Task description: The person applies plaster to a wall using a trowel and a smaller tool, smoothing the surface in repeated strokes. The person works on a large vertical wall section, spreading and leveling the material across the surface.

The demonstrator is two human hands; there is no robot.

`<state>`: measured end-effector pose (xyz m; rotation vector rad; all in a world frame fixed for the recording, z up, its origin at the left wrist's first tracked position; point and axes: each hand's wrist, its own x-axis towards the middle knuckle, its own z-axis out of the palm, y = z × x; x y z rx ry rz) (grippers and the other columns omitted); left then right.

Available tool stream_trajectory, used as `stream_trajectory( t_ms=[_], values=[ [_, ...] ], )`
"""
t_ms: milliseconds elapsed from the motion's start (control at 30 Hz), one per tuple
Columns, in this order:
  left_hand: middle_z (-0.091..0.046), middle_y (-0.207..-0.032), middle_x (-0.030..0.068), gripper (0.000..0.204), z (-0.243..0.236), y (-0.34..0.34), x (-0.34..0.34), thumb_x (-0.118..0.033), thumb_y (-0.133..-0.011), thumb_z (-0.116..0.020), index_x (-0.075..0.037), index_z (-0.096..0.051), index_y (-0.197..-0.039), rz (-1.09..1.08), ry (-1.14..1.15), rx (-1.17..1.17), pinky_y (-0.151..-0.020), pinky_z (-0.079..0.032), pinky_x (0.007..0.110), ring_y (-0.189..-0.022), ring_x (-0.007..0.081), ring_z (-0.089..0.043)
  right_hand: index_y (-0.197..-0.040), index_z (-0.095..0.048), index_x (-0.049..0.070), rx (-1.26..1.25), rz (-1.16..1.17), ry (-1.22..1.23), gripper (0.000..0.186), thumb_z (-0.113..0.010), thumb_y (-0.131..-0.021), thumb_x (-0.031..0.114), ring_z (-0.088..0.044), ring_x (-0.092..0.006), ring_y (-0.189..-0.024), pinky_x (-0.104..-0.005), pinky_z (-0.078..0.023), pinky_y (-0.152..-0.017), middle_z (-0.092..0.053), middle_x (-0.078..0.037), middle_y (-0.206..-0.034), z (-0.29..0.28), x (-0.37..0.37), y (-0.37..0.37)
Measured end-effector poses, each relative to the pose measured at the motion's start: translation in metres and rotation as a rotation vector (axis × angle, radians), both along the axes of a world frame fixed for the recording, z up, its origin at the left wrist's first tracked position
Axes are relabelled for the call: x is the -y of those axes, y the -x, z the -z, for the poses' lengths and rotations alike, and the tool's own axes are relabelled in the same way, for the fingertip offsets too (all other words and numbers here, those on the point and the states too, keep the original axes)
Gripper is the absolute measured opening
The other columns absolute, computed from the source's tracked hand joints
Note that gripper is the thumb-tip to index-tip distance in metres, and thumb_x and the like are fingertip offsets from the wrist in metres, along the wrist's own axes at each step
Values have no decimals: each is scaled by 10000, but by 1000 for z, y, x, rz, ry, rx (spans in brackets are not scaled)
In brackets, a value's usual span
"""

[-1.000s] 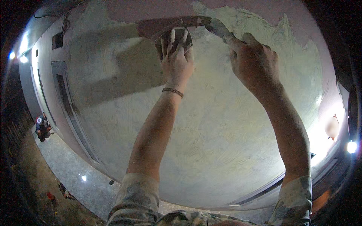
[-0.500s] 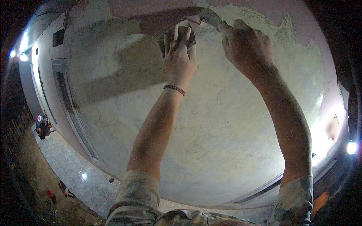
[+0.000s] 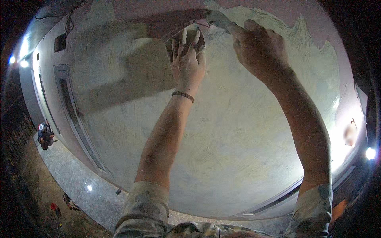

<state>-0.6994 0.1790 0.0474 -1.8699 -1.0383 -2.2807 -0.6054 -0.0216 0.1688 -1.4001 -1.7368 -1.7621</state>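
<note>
My right hand (image 3: 261, 49) is closed round the handle of a putty knife (image 3: 220, 20). Its blade points left, up by the wall's upper part, close to the edge of the plate. My left hand (image 3: 188, 65), with a dark beaded bracelet (image 3: 183, 95) on the wrist, supports a thin flat plate (image 3: 170, 49) with fingers spread along its underside. What lies on the plate's far side is mostly hidden. Pale, patchy putty (image 3: 222, 131) covers most of the wall in front of me, with bare pinkish wall (image 3: 291, 12) along the top.
A door frame (image 3: 75, 107) is at the left, above a shiny tiled floor strip (image 3: 97, 198). Farther left a person (image 3: 45, 135) in a cap crouches. Bright lamps (image 3: 370, 153) shine at both sides. A dark ledge (image 3: 274, 202) runs along the lower right.
The putty knife's blade has turned slightly and shifted a little left, near the plate. Both hands stay in almost the same places, and the view has moved slightly.
</note>
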Motion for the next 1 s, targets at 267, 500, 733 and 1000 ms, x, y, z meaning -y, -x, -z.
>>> stream_trajectory(
  t_ms=[267,500,733,1000],
  values=[
    [-408,-1618,138,476,-8,9,13,-328,-1007,-577,-229,-574,-1472,-317,-316,1,-1229,-270,572,-1474,431,-377,-1252,-699,162,99,-107,-71,323,-673,-932,201,-729,-351,-877,-495,-606,-777,-705,-166,-1000,-11,-8,9],
    [-390,-1643,91,480,-5,9,12,-339,-1028,-544,-230,-553,-1495,-364,-342,-10,-1255,-203,558,-1498,402,-356,-1242,-703,159,-53,72,44,290,-635,-965,213,-733,-349,-903,-510,-607,-796,-700,-171,-1026,-16,-12,8],
    [-393,-1627,134,496,-7,7,10,-334,-988,-594,-236,-573,-1473,-240,-207,-6,-1236,-260,574,-1492,403,-356,-1246,-702,164,-6,14,9,294,-634,-968,230,-733,-346,-925,-500,-613,-794,-705,-174,-1040,-23,-18,6],
    [-353,-1654,121,465,-5,3,9,-332,-1012,-566,-195,-592,-1455,-253,-201,-40,-1254,-233,564,-1514,405,-316,-1251,-696,151,75,-17,-66,296,-634,-974,237,-728,-339,-881,-495,-613,-770,-694,-150,-1001,-23,-22,-2]
  ],
)
